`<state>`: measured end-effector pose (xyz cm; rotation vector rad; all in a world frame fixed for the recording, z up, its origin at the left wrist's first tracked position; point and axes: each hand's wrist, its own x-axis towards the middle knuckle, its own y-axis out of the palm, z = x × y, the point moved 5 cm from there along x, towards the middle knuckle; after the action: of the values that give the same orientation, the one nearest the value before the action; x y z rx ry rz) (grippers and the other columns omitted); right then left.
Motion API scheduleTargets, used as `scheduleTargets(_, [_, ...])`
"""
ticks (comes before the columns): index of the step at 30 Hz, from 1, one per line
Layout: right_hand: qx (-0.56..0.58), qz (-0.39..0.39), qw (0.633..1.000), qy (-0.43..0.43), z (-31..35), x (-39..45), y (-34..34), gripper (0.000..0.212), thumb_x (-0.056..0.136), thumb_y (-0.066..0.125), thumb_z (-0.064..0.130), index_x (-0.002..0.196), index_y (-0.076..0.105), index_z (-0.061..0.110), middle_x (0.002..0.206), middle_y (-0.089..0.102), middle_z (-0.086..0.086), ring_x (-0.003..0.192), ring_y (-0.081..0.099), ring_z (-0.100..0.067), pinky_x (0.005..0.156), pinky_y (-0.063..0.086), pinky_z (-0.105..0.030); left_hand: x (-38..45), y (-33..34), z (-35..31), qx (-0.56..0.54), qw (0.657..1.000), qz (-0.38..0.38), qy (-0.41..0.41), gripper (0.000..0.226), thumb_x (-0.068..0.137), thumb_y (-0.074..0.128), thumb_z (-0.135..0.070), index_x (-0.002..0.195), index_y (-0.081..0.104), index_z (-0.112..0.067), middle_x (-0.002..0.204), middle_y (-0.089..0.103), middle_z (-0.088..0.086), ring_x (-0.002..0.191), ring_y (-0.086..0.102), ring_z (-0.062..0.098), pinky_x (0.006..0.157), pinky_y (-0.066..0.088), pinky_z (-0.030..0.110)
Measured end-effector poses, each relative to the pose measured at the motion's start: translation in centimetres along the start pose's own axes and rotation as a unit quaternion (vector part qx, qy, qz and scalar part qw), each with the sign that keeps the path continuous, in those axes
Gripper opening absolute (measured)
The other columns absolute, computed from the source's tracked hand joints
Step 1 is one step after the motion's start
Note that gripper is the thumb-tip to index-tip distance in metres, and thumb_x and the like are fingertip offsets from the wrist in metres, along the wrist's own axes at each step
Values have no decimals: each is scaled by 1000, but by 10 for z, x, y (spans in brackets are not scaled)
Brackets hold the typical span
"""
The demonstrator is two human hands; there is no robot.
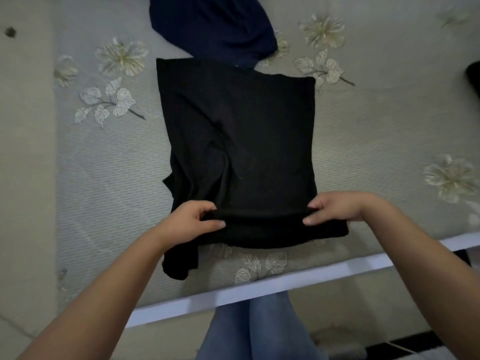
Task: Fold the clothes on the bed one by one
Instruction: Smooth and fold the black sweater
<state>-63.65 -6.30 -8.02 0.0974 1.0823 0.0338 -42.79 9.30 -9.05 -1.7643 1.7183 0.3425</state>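
A black garment [239,141] lies spread on the bed in the middle of the head view, its near end raised in a fold. My left hand [192,220] pinches that near fold at its left side, thumb under and fingers over. My right hand [337,207] pinches the same fold at its right side. A loose flap of the black garment hangs down by my left wrist. A dark blue garment [210,24] lies beyond it, its near edge touching the black one.
The grey bedsheet [91,165] has pale flower prints. The white bed edge [259,288] runs across the bottom, with my jeans-clad legs [254,331] below it. A dark object [474,79] shows at the right border.
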Motion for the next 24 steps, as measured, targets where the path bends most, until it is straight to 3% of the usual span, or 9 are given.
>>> scheduleTargets(2, [126,-146,981,-16,-2,11,-27,12,88,57,16,91,65,8,66,72,2,60,68,-6,49,50,-15,10,-20,-4,8,994,-105,15,20,78,71,-9,72,58,-23,61,57,-14,59,53,-4,57,40,3])
scheduleTargets(5, [178,-350,918,54,-26,30,-61,33,94,49,23,119,55,2,104,65,-19,90,62,-26,63,50,-29,22,-38,2,126,959,-254,-23,25,81,66,-7,104,58,-12,86,60,-1,74,55,11,70,40,14])
scheduleTargets(7, [106,-393,905,123,-38,40,-60,40,95,46,22,127,43,-2,109,54,-21,94,55,-31,62,45,-30,25,-25,15,166,951,-256,-58,27,84,62,-10,110,58,-4,97,64,9,86,59,21,77,41,25])
scheduleTargets(9, [-47,-423,891,156,-44,44,-55,48,91,52,21,130,36,-1,120,52,-21,104,53,-36,73,45,-36,26,10,27,214,961,-169,-40,29,86,60,-21,111,58,-8,103,66,8,94,61,23,81,43,27])
scheduleTargets(12, [-283,-420,855,112,-35,46,-42,58,84,58,16,136,32,8,131,42,-18,119,42,-34,94,40,-40,21,61,51,299,953,-43,-9,51,86,57,-39,130,46,-16,129,53,3,117,50,17,94,38,25])
scheduleTargets(15, [-426,-338,837,66,-28,59,-27,68,83,56,15,143,25,17,148,21,-13,137,21,-30,110,27,-42,17,66,72,357,928,-84,-64,70,85,56,-45,142,26,-16,142,37,2,128,37,18,103,31,29])
scheduleTargets(18, [-420,-293,858,37,-18,75,-19,60,85,53,20,141,33,18,154,13,-9,142,10,-25,116,13,-44,15,61,83,419,895,-110,-104,65,82,57,-49,134,34,-17,140,37,0,131,33,16,109,21,36])
scheduleTargets(22, [-330,-319,887,41,-7,92,-19,58,86,53,39,138,37,19,142,39,-5,132,34,-24,111,11,-53,12,65,97,494,857,-59,-132,67,82,56,-52,132,33,-13,151,18,4,141,13,18,112,3,51])
scheduleTargets(24, [-340,-294,892,40,-6,101,-11,64,84,57,40,140,31,20,135,47,-5,128,40,-25,111,7,-55,9,68,100,516,846,-60,-121,50,91,47,-36,132,33,-13,153,13,5,142,9,17,112,1,53])
